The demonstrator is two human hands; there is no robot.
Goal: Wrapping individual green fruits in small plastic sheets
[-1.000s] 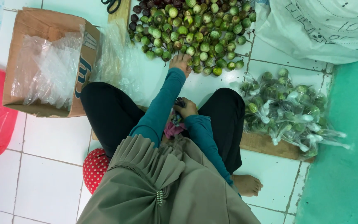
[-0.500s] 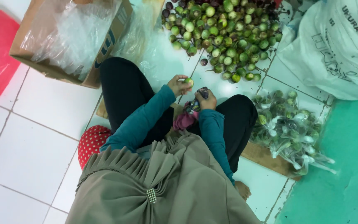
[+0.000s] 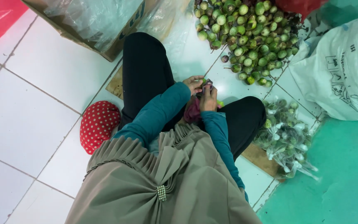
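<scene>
Hands meet over the lap at the picture's centre: left hand [image 3: 193,84] curls round a small green fruit [image 3: 204,81], right hand [image 3: 208,96] pinches a clear bag against it. Fruit pile [image 3: 249,37] lies at one o'clock, filled bags [image 3: 284,137] at four, cardboard box [image 3: 100,25] at eleven, white sack [image 3: 344,70] at two.

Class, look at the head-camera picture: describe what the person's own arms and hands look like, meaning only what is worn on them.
Both arms are covered to the wrist by long teal sleeves of a plain, snug fabric. The left hand and right hand are bare, with no gloves. No rings, watch or bracelets can be made out at this size.
</scene>
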